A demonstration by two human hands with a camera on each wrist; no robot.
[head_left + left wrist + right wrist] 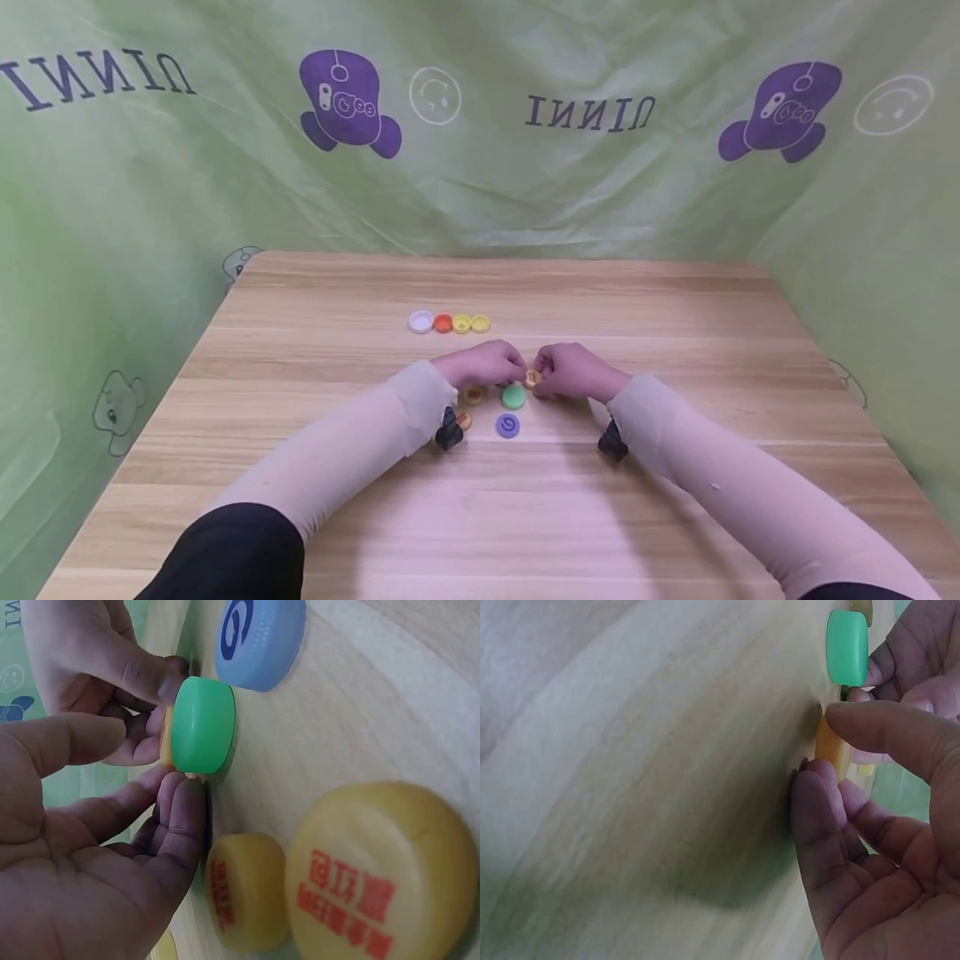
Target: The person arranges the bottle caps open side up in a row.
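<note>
My right hand [577, 372] pinches a small orange-yellow bottle cap [533, 379] between thumb and fingers, close over the table. In the right wrist view this cap [829, 746] stands on edge between the fingertips. My left hand [482, 364] is just left of it, thumb apart from the loosely bent fingers, nothing seen between them. Its fingertips [184, 802] are right at a green bottle cap [202, 725], which partly hides the orange-yellow one in the left wrist view. Nearer my body lies a blue cap [507, 426] with a dark round mark.
Two yellow caps with red print [247, 892] lie near my left wrist, one partly covered by it in the head view. Farther back, a white cap [422, 322], a red cap [443, 323] and two yellow caps [471, 323] form a row. A green printed curtain [480, 200] surrounds the table.
</note>
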